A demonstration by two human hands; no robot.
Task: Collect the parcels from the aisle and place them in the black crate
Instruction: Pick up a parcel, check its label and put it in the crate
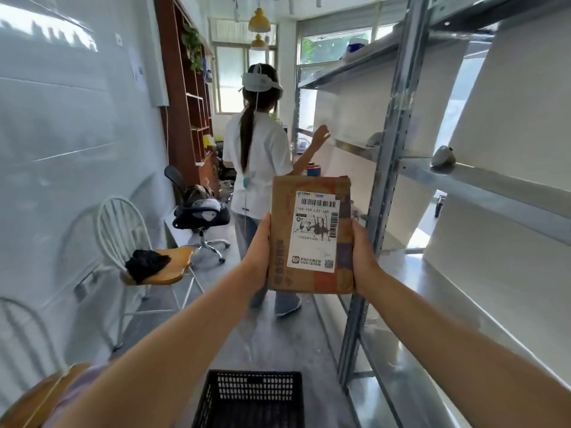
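Clasps one parcel (310, 236) between two hands, out in front at arm's length. Lays the left hand (258, 251) along the left edge, thumb on the front, fingers wrapped out of sight behind; lays the right hand (364, 254) along the right edge the same way. Both clamped on the cardboard. Brown, flat, upright, with one white shipping label (315, 211) facing the camera, carrying several barcodes and one QR code at its lower right corner. Held in the air above the aisle floor, touching only the two hands.

Below and nearer the camera, on the floor: one black crate (253, 389), perforated wall in view, near side cut off by the frame. Cannot make out its contents. Well apart from the parcel.

To the right: one metal shelving rack (392, 149), grey uprights, several shelves. On them two small pale objects, one (443, 156) near, one (375, 139) farther back, too blurred to name.

Straight ahead, behind the parcel: one other person (259, 159), back turned, white T-shirt, white headset, one hand raised to a shelf.

To the left, along the wall: two white wire-backed chairs with wooden seats, one (176, 261) bearing one dark crumpled cloth (146, 264), the other (21, 403) cut off at the lower corner. Beyond them one black office chair (202, 222). Farther back one brown bookcase (185, 103), and overhead two yellow pendant lamps (259, 20).
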